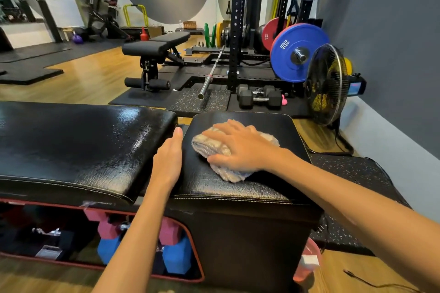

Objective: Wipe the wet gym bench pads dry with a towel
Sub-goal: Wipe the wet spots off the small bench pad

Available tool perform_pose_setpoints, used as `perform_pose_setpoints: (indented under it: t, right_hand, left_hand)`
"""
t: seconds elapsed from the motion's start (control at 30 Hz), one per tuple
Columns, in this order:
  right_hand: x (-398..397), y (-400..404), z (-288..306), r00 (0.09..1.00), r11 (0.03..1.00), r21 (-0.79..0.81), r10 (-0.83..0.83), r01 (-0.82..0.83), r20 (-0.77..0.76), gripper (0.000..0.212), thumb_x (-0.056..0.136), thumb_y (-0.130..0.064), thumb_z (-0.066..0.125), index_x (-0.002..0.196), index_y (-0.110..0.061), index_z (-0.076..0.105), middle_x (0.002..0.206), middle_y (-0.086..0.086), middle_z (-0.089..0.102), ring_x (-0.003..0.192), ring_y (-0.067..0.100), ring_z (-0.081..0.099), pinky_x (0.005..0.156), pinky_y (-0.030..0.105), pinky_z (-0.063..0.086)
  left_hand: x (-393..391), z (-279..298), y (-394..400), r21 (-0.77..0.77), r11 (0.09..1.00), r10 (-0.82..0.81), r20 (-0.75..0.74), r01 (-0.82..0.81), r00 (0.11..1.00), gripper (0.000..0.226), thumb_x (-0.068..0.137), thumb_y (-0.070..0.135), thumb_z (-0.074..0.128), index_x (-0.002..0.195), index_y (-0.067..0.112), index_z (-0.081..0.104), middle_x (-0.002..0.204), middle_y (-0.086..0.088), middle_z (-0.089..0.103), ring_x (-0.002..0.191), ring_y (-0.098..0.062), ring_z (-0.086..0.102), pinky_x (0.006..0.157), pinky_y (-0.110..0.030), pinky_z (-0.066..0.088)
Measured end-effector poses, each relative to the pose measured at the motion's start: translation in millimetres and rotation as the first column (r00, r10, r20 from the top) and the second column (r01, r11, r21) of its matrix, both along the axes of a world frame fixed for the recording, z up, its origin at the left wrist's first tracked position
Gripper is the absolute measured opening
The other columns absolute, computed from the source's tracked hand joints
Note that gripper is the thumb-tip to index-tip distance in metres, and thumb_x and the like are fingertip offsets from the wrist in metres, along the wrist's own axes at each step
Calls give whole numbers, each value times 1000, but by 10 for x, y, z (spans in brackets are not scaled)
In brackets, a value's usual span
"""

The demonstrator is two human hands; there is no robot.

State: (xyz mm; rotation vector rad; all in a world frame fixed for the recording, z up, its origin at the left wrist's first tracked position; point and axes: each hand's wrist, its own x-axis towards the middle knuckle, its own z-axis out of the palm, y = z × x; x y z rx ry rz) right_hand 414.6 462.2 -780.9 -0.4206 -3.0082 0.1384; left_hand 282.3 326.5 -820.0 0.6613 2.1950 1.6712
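Observation:
Two black bench pads lie side by side in front of me. The long left pad (78, 143) glistens with wet patches. On the shorter right pad (281, 126) lies a bunched beige towel (209, 145). My right hand (240, 147) presses flat on the towel with fingers spread and straight. My left hand (169, 159) rests flat along the gap between the two pads, fingers straight, holding nothing.
Under the bench, pink and blue dumbbells (176, 257) sit in a rack. A standing fan (326, 83) is at the right, behind the pad. Beyond are black dumbbells (259, 97), a barbell (212, 74), a blue weight plate (295, 52) and another bench (154, 47).

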Motion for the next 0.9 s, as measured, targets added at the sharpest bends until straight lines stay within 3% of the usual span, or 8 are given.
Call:
perform_pose_setpoints:
  t: [0.1,0.23,0.33,0.43,0.53,0.67,0.77,0.9]
  right_hand:
    - [436,-181,-12,998,998,-17,55,-55,10,74,85,-73,34,152,-48,17,164,-8,14,152,23,3,115,57,14]
    - [767,-248,-17,1000,1000,2,8,-8,12,71,89,-72,35,152,-50,11,165,-14,8,153,18,-3,117,51,12]
    - [615,-99,31,997,997,-45,-65,66,30,67,93,-66,41,152,-49,13,165,-13,9,152,18,-2,117,54,11]
    - [345,240,39,989,988,-40,-146,148,34,68,93,-67,40,153,-46,16,164,-11,12,152,21,3,115,59,13]
    - [102,655,32,973,974,-22,-226,227,42,69,92,-68,39,154,-44,18,164,-8,15,151,24,9,113,61,17]
    - [-175,1100,32,938,937,-43,-346,346,21,70,89,-70,38,152,-44,24,160,-1,28,145,31,23,110,62,23]
    - [-292,1291,34,896,893,-68,-443,444,30,77,88,-71,38,154,-37,24,162,5,26,145,38,24,113,63,19]
    - [-332,1327,41,883,880,-76,-468,468,18,72,90,-68,39,154,-37,26,161,4,29,144,40,27,112,63,17]
  left_hand:
    - [12,6,-13,33,999,-17,107,13,994,79,73,82,32,111,21,65,127,-5,60,121,-23,52,108,-44,35]
    - [2,18,-30,133,991,-52,233,21,971,49,94,62,37,98,22,63,109,1,63,100,-12,56,90,-28,34]
    - [0,24,-32,143,989,-65,229,33,971,47,96,59,37,104,19,61,109,1,61,101,-12,53,89,-27,31]
    - [-8,15,-23,119,992,-65,222,39,973,53,89,68,39,103,23,62,117,-1,60,109,-16,52,95,-30,32]
    - [-17,19,9,30,999,-33,148,29,988,74,69,83,36,108,26,63,130,-3,57,124,-22,48,110,-43,31]
    - [-4,-5,58,-197,980,-46,-110,23,993,62,90,67,26,114,19,58,122,-3,57,108,-23,47,90,-39,33]
    - [31,-32,62,-292,956,-69,-210,5,975,67,90,70,23,124,22,56,126,-5,57,114,-28,49,97,-44,38]
    - [-9,-47,73,-332,943,-91,-245,5,965,65,88,73,15,100,23,55,113,-4,58,104,-29,50,90,-45,38]
